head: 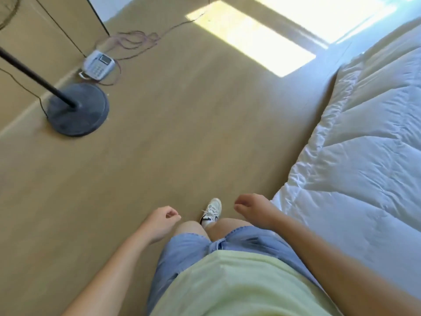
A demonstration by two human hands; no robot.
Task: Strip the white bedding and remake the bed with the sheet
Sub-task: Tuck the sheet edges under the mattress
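Both hands hang empty, fingers loosely curled: left hand [163, 221] over the wooden floor [182, 137], right hand [252, 209] just beside the white bedding [364, 144], which lies spread out to its right.

A tan floor [182, 137] is lit by a sun patch [250, 39], and a stand base [78, 109], phone [98, 65] and cables [136, 39] are seen by the wall [29, 46].

Tan wood-look floor [182, 137] carries a round dark stand base [78, 110] with a black pole, and just beyond it a white desk telephone [98, 64] with tangled cords [136, 41]. At the right, a white quilted duvet [364, 144] lies spread, its edge draping toward the floor.
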